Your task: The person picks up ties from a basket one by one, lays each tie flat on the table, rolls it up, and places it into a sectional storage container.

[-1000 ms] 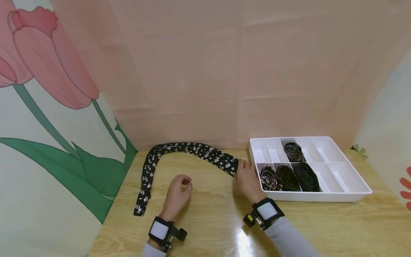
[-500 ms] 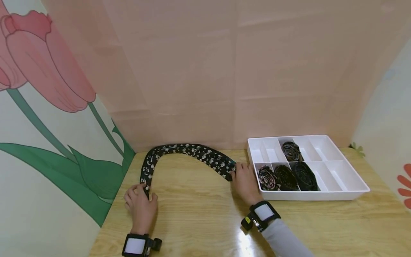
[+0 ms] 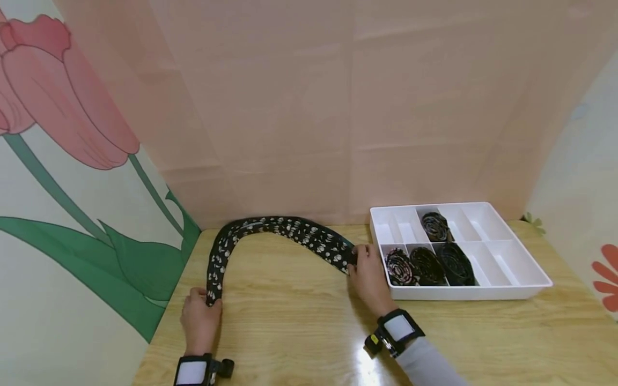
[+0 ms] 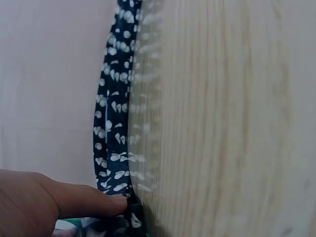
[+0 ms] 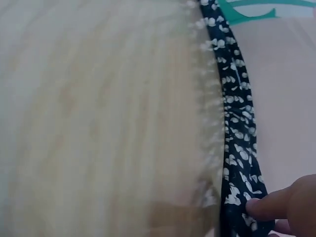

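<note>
A long black cloth strip (image 3: 270,225) with a white floral print arches across the back of the wooden table. It is folded lengthwise, with layered edges showing in both wrist views. My left hand (image 3: 201,321) pinches its left end; in the left wrist view a finger (image 4: 98,201) presses on the dark cloth (image 4: 118,113). On the other side, beside the tray, my right hand (image 3: 370,281) grips the wider right end. The right wrist view has my thumb (image 5: 271,205) lying on the printed cloth (image 5: 239,128). The cloth's ends are partly hidden under the fingers.
A white divided tray (image 3: 473,293) stands right of my right hand. Several dark rolled cloths, such as one patterned roll (image 3: 399,266), sit in its left and middle compartments. A pinkish-brown backdrop (image 3: 289,134) rises behind the wooden table (image 3: 289,332).
My left hand has moved left from the middle of the table to the strip's left end and taken hold of it, drawing it slightly. My right hand stays at the other end.
</note>
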Demonstrator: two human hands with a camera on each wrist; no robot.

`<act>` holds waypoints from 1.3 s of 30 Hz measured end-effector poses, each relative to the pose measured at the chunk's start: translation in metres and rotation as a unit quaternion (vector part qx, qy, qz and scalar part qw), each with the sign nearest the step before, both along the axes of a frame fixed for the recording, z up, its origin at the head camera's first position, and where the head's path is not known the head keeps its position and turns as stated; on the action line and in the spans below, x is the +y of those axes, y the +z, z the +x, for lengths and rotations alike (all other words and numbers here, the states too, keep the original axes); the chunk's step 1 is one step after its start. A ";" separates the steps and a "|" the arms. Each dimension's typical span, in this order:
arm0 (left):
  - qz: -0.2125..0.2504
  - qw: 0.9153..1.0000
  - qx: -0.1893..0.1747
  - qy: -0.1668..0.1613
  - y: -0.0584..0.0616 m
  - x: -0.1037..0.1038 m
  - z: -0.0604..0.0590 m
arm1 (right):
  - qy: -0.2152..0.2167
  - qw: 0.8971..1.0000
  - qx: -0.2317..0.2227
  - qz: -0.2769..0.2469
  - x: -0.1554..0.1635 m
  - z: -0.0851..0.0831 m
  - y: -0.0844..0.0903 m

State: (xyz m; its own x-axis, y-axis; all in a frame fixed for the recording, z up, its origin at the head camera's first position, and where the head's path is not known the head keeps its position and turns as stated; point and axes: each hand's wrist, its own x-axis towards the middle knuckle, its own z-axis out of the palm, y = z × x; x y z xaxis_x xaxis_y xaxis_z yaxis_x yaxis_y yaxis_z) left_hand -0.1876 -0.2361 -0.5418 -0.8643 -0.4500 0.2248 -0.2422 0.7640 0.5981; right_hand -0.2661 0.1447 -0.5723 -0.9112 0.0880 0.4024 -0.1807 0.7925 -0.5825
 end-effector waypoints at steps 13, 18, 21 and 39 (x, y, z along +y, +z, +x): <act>0.035 0.999 0.018 -0.036 0.009 0.009 0.005 | 0.023 0.999 -0.022 0.011 -0.007 0.010 -0.002; 0.041 0.997 0.023 -0.053 0.010 0.012 0.005 | 0.008 0.999 -0.038 0.008 -0.008 0.023 0.004; 0.040 0.997 0.023 -0.068 0.010 0.015 0.006 | 0.013 0.999 -0.022 0.020 -0.004 0.037 0.009; 0.051 0.993 0.021 -0.105 0.006 0.019 0.004 | 0.076 0.993 -0.086 0.028 0.109 0.119 0.013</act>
State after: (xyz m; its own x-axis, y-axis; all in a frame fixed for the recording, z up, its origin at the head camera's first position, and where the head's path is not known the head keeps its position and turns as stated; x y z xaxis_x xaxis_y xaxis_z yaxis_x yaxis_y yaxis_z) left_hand -0.1831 -0.2168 -0.5357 -0.9323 -0.2832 0.2250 -0.0576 0.7303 0.6807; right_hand -0.1475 0.2534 -0.5596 -0.9680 -0.0738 0.2399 -0.2020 0.7964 -0.5701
